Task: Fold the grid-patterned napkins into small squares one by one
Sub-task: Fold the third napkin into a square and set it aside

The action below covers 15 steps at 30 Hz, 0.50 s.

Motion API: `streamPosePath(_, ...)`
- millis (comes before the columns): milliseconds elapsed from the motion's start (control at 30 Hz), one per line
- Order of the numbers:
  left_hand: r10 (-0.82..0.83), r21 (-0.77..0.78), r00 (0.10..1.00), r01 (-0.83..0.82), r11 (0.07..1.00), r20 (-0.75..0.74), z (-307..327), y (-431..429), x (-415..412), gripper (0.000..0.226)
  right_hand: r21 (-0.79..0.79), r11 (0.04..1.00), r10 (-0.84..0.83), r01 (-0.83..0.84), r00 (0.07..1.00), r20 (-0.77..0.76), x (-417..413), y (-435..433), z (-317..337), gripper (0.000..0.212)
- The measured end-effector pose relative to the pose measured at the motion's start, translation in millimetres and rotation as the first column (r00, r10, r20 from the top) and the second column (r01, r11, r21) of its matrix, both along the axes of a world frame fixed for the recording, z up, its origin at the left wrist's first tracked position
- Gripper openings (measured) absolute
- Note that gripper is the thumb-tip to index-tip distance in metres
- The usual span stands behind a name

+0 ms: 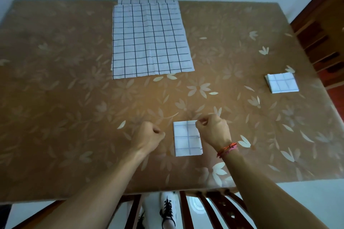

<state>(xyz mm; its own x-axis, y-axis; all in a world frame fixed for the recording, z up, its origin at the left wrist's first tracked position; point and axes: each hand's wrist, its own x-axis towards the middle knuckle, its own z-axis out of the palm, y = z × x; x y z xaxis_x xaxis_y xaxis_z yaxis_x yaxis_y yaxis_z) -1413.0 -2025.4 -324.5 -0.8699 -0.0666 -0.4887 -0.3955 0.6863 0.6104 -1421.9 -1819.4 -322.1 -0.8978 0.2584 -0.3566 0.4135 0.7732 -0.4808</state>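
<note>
A small folded grid-patterned napkin (186, 138) lies near the table's front edge. My right hand (213, 129) is curled over its far right corner and pinches that corner with fingertips. My left hand (149, 135) is a closed fist just left of the napkin, apart from it and holding nothing. A large unfolded grid napkin (149, 39) lies flat at the far middle of the table, with another edge showing beneath its far side. A stack of folded napkin squares (282, 82) sits at the right.
The table (65, 98) wears a brown floral cloth. A wooden chair back (214, 208) stands against the front edge, with feet in shoes below. Dark wooden furniture (323, 33) stands at the right.
</note>
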Motion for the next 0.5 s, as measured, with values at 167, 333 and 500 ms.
streamPosePath(167, 0.002, -0.050, 0.999, -0.005, 0.999, -0.052, 16.3, -29.8, 0.4, 0.020, -0.017, 0.997, 0.079, -0.081, 0.995, -0.065, -6.6, -26.7, 18.0, 0.033)
streamPosePath(333, -0.020, -0.095, 0.992, 0.009, 0.995, -0.122, 33.5, -59.9, 1.5, 0.018, 0.020, 0.987, 0.162, -0.160, 0.984, -0.080, -9.4, -54.7, 39.7, 0.023)
streamPosePath(500, -0.055, -0.171, 0.982, 0.023, 0.985, -0.182, 44.4, -84.4, 1.7, 0.009, 0.117, 0.955, 0.288, -0.274, 0.949, -0.131, -13.4, -75.8, 52.0, 0.033)
